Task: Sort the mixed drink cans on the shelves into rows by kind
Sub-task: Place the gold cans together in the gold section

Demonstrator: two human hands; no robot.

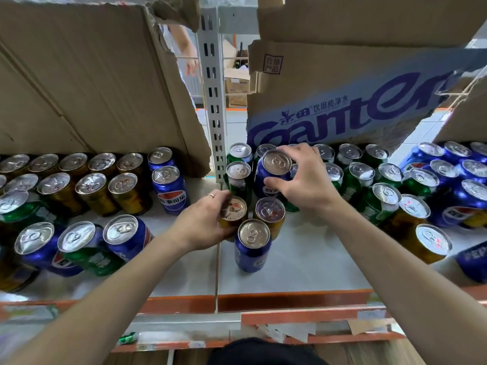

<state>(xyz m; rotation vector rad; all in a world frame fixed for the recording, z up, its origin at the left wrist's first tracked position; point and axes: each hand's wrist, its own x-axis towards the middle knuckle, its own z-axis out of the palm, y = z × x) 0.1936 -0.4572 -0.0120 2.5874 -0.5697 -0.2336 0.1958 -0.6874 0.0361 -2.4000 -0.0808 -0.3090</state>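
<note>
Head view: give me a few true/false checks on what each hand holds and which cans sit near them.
1. The right hand grips a blue can near its top. True.
2. The left hand holds a green can. False: it holds a gold can.
3. A front blue can stands upright nearer the shelf edge than the gold can. True.
4. The cans lined up behind the right hand are gold. False: they are green cans.
</note>
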